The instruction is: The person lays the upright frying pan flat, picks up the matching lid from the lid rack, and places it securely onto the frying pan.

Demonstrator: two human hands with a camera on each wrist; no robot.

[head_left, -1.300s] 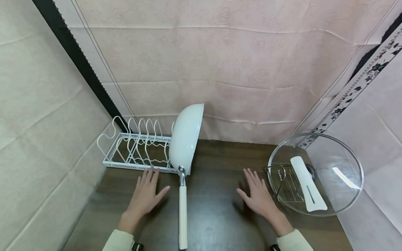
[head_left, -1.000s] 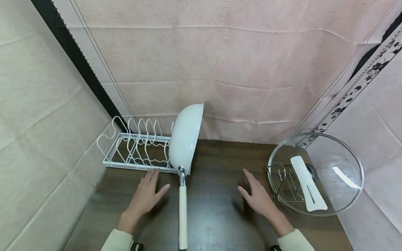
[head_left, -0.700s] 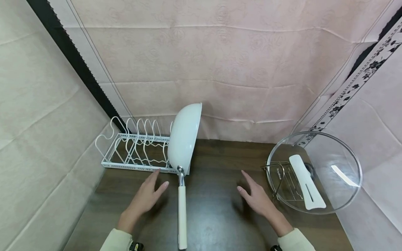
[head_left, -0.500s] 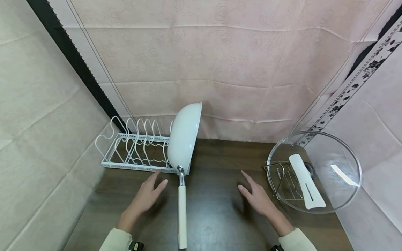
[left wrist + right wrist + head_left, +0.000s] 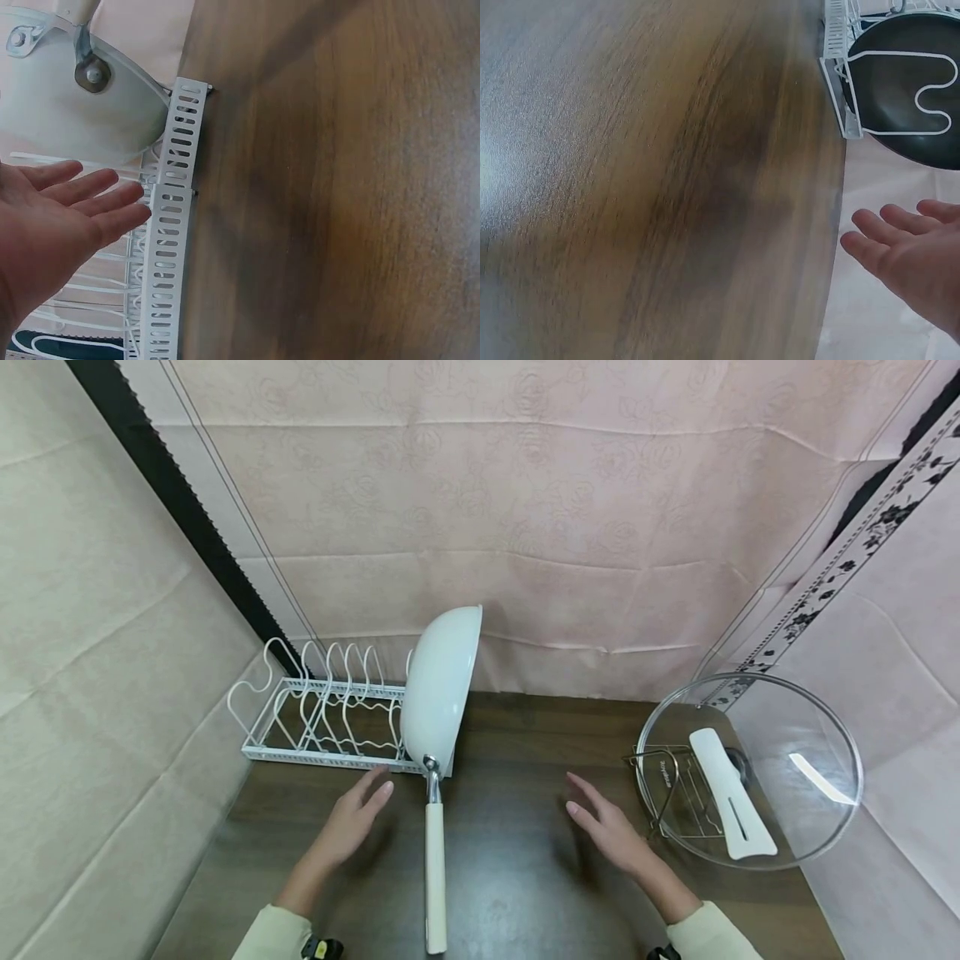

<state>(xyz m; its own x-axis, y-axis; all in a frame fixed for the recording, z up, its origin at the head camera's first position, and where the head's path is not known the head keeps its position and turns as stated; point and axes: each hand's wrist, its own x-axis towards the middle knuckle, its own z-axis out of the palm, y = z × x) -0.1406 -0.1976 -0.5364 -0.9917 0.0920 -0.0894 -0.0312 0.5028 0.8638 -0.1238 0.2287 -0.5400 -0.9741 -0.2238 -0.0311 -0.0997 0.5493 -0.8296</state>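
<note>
Head view. A deep, white, round-bottomed pan (image 5: 442, 685) stands on edge, slightly tilted, at the right-hand end of a white wire dish rack (image 5: 330, 758) with a slotted front rail. The pan's long cream handle (image 5: 436, 877) projects over the dark brown wooden table (image 5: 517, 860) toward the person. The left hand (image 5: 347, 827) lies between rack and person, near the handle, its fingers extended and the thumb spread apart from them; nothing is in its grasp. The right hand (image 5: 613, 835) extends over the table, likewise unclasped, thumb and fingers apart. Beside it, to the right, are a black-brown wire stand (image 5: 679, 772), a round clear glass lid (image 5: 802, 727) and a white slotted turner (image 5: 733, 797), which overlap in this view.

Left wrist view. The palm is visible, with the fingers extended toward the rack's slotted rail; whether the fingertips touch it cannot be told. Above them appears the pan's pale outer wall with the metal bracket (image 5: 93, 67) of its handle.

Right wrist view. The pan's dark inner face shows behind a white wire loop of the rack. The right hand, palm visible and fingers loosely extended, lies apart from both.
</note>
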